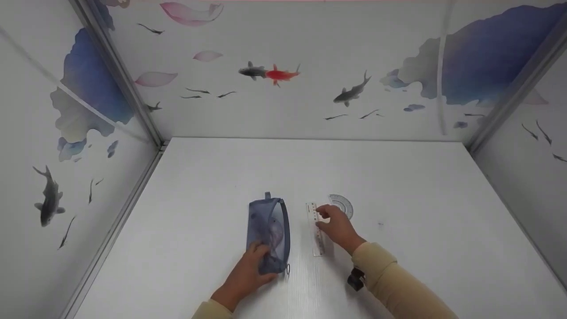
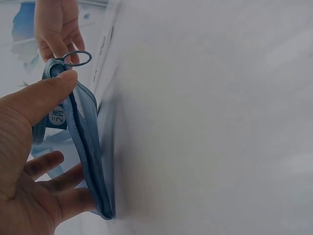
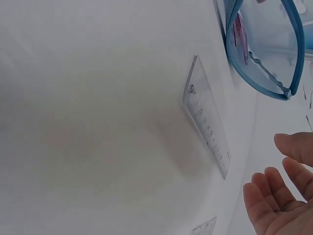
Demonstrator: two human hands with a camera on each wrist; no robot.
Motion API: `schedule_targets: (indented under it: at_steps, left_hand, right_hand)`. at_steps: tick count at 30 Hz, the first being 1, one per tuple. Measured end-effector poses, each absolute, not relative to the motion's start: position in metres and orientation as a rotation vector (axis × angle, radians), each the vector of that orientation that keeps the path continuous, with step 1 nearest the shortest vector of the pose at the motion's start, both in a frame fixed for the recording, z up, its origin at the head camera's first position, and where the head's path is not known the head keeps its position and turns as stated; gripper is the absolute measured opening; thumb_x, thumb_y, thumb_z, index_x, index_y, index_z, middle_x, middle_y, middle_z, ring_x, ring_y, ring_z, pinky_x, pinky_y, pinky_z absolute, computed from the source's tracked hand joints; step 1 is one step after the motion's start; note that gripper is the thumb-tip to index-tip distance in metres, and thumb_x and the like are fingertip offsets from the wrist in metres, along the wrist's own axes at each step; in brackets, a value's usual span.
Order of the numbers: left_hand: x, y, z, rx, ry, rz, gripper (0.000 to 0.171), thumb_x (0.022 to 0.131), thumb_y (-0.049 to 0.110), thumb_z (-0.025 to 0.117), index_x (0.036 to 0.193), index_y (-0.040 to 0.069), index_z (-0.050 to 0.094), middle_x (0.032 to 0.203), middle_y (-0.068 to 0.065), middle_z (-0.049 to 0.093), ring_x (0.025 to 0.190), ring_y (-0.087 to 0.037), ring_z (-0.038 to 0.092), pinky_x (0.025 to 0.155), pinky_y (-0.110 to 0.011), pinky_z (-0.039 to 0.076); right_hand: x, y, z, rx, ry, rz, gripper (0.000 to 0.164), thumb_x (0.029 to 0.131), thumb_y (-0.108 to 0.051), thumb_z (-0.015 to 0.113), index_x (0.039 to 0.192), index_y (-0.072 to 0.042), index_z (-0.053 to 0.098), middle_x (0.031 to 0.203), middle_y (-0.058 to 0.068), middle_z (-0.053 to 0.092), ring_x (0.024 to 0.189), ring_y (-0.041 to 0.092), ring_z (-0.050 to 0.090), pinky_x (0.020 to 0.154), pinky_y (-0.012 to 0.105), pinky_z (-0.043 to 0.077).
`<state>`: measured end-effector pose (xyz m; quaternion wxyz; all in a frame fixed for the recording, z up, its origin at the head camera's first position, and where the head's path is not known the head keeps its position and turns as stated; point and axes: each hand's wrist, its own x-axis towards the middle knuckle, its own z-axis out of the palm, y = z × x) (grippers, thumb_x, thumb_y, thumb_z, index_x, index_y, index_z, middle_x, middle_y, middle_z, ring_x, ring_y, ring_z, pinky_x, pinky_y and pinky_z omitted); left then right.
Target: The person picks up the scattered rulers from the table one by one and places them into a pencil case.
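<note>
Head view: the left hand (image 1: 247,275) pinches the near end of a blue mesh pencil pouch (image 1: 260,223), likely light and floppy, best steadied by its zipped rim. The right hand (image 1: 339,227), thumb and fingers parted, hovers over a clear ruler (image 1: 316,238) on the table (image 1: 199,212); probably stiff and slippery, it suits an edge grip.

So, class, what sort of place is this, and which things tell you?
Probably an indoor booth for tabletop work, though that is a guess: a white tabletop, fish-patterned wall panels standing along three sides, and metal strips where the panels meet.
</note>
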<state>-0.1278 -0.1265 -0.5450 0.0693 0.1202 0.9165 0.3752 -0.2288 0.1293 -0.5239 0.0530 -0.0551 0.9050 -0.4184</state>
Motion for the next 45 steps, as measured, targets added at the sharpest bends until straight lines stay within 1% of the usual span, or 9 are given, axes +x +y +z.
schedule_targets:
  at_steps: [7, 13, 20, 24, 36, 41, 45]
  left_hand:
    - [-0.127, -0.127, -0.545, 0.372, 2.765, 1.121, 0.059, 0.077, 0.026, 0.082, 0.126, 0.010, 0.053, 0.141, -0.025, 0.039, 0.128, -0.047, 0.043, 0.101, -0.056, 0.041]
    - [-0.126, -0.127, -0.545, 0.391, 2.788, 1.084, 0.060, 0.076, 0.027, 0.083, 0.125, 0.008, 0.053, 0.140, -0.025, 0.040, 0.126, -0.046, 0.046, 0.100, -0.055, 0.043]
    - [-0.126, -0.126, -0.544, 0.391, 2.786, 1.072, 0.058, 0.077, 0.027, 0.082, 0.123, 0.008, 0.054, 0.138, -0.024, 0.042, 0.125, -0.045, 0.047, 0.100, -0.055, 0.042]
    - [-0.126, -0.127, -0.544, 0.393, 2.784, 1.077, 0.057, 0.077, 0.027, 0.082, 0.122, 0.009, 0.054, 0.138, -0.025, 0.041, 0.125, -0.046, 0.047, 0.100, -0.056, 0.042]
    - [-0.126, -0.127, -0.545, 0.404, 2.788, 1.083, 0.057, 0.076, 0.026, 0.083, 0.122, 0.009, 0.054, 0.138, -0.025, 0.041, 0.124, -0.046, 0.047, 0.099, -0.056, 0.043]
    - [-0.127, -0.127, -0.546, 0.399, 2.781, 1.088, 0.057, 0.077, 0.025, 0.082, 0.123, 0.009, 0.054, 0.140, -0.026, 0.040, 0.125, -0.047, 0.046, 0.099, -0.056, 0.043]
    - [-0.128, -0.127, -0.545, 0.376, 2.763, 1.087, 0.059, 0.077, 0.026, 0.082, 0.126, 0.009, 0.053, 0.141, -0.025, 0.039, 0.126, -0.047, 0.045, 0.100, -0.056, 0.042]
  right_hand:
    - [-0.228, 0.136, -0.520, -0.178, 2.808, -1.190, 0.040, 0.088, -0.006, 0.069, 0.126, -0.004, 0.057, 0.123, 0.013, 0.059, 0.118, 0.030, 0.054, 0.100, 0.047, 0.044]
    - [-0.229, 0.143, -0.521, -0.217, 2.872, -1.115, 0.043, 0.089, -0.009, 0.069, 0.129, -0.003, 0.055, 0.126, 0.014, 0.057, 0.119, 0.032, 0.053, 0.101, 0.048, 0.043]
    - [-0.231, 0.151, -0.524, -0.236, 2.941, -0.979, 0.049, 0.090, -0.014, 0.069, 0.134, -0.004, 0.051, 0.138, 0.016, 0.051, 0.131, 0.033, 0.044, 0.110, 0.048, 0.035]
    - [-0.232, 0.154, -0.524, -0.261, 2.987, -0.872, 0.051, 0.090, -0.017, 0.069, 0.136, -0.005, 0.051, 0.142, 0.016, 0.048, 0.135, 0.033, 0.041, 0.112, 0.048, 0.032]
    - [-0.237, 0.164, -0.528, -0.391, 3.132, -0.696, 0.055, 0.088, -0.021, 0.072, 0.136, -0.004, 0.051, 0.140, 0.017, 0.049, 0.132, 0.035, 0.044, 0.109, 0.049, 0.036]
    - [-0.241, 0.169, -0.530, -0.429, 3.174, -0.627, 0.057, 0.089, -0.023, 0.071, 0.138, -0.005, 0.049, 0.140, 0.019, 0.049, 0.131, 0.037, 0.044, 0.106, 0.052, 0.038]
    - [-0.244, 0.173, -0.531, -0.420, 3.175, -0.606, 0.057, 0.090, -0.025, 0.069, 0.139, -0.005, 0.048, 0.142, 0.021, 0.046, 0.132, 0.039, 0.042, 0.106, 0.054, 0.037]
